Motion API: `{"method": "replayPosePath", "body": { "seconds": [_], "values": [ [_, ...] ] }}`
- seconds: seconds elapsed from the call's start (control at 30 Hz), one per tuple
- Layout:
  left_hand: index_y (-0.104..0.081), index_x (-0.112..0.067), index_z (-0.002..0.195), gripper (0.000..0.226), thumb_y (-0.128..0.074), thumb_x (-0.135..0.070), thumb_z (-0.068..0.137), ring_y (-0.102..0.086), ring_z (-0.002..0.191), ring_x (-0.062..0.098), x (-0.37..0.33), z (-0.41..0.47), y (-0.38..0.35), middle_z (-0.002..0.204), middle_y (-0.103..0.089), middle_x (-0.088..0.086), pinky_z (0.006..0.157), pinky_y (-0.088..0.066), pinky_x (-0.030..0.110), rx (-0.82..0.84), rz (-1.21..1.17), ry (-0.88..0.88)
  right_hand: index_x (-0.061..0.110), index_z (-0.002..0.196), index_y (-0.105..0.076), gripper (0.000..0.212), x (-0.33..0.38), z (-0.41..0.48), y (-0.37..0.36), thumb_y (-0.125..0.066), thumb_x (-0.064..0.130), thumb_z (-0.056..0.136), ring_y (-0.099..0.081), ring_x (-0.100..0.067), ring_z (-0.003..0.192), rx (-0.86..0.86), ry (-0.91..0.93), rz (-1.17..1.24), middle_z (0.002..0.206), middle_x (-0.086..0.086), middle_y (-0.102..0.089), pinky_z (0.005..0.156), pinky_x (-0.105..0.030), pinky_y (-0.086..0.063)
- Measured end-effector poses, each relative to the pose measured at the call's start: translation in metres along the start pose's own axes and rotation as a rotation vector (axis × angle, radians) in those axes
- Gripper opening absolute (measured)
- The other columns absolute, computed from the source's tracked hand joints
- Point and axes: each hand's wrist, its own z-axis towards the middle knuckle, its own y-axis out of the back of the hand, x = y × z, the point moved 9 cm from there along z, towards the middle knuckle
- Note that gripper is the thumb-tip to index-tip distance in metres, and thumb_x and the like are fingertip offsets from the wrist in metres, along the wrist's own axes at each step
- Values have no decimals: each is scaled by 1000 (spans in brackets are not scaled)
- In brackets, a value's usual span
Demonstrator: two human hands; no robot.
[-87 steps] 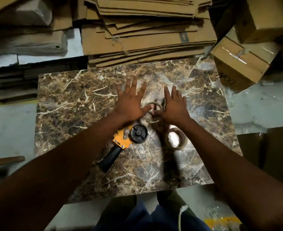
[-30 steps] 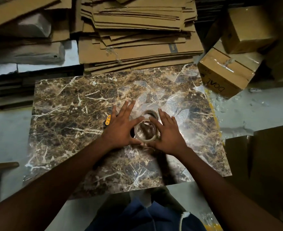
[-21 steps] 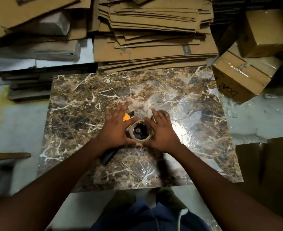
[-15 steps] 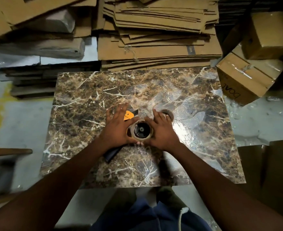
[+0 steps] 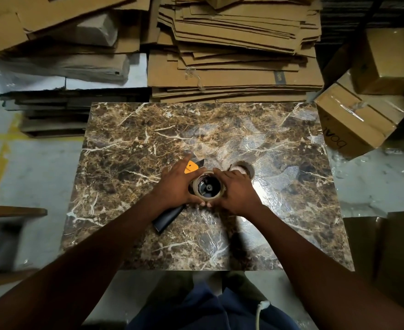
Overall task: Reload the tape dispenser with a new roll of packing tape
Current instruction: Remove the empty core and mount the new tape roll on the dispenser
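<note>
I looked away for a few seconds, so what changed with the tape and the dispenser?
The new tape roll, earlier lying apart, now sits on the dispenser's hub, both hands, left hand and right hand, pressing around it. The other roll remains on the marble table.

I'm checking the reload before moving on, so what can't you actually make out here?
Head view only:
- Tape dispenser: body hidden under the left hand; only orange tip and black handle show.
- Whether the new roll is fully seated: both hands cover its sides.
- Second roll: partly behind the right hand.
- Box print: cut off.
</note>
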Motion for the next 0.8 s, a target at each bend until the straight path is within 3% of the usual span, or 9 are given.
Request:
{"method": "replayPosePath", "body": {
  "seconds": [0.17, 0.27, 0.37, 0.5, 0.67, 0.8],
  "values": [
    [-24, -50, 164, 111, -75, -82, 70, 0, 164, 35, 1, 3, -5, 178, 14, 4, 123, -7, 75, -10, 18, 12, 27, 159, -31, 113, -8, 0, -6, -72, 79, 67, -44, -27, 136, 27, 6, 0, 151, -1, -54, 112, -48, -33],
    [-21, -51, 163, 110, -71, -85, 71, 6, 164, 37, -4, 5, -6, 178, 15, 7, 124, -2, 76, -42, 96, 4, 32, 162, -23, 115, -15, -1, -9, -68, 84, 69, -23, -30, 153, 51, 2, -60, 170, -6, -22, 124, -54, -15],
    [-18, -52, 163, 109, -65, -89, 71, 15, 162, 38, -6, 9, -6, 177, 15, 9, 123, 4, 76, -72, 161, -12, 36, 162, -17, 114, -21, -1, -9, -60, 89, 70, -7, -32, 158, 60, -8, -119, 173, -11, 0, 126, -59, 0],
    [-9, -56, 163, 110, -55, -95, 71, 15, 162, 38, -1, 11, -15, 176, 21, 8, 123, 7, 73, 2, 100, -16, 36, 162, -16, 115, -21, 1, -12, -58, 90, 70, -1, -34, 159, 97, -17, -127, 173, -11, 3, 126, -59, 2],
    [1, -63, 159, 102, -13, -107, 69, 12, 163, 38, 10, 7, -21, 176, 23, 5, 124, 2, 73, 14, 4, -18, 37, 164, -9, 113, -20, -1, -23, -48, 94, 74, 2, -32, 159, 114, -38, -50, 173, -10, 4, 126, -59, 0],
    [1, -64, 159, 88, -29, -97, 83, 16, 163, 36, 12, 8, -22, 175, 26, 5, 125, 6, 71, -6, 31, -29, 40, 163, -3, 100, -23, -5, -23, -36, 90, 84, 4, -32, 159, 99, -31, -60, 173, -10, 4, 126, -58, 0]
  ]
}}
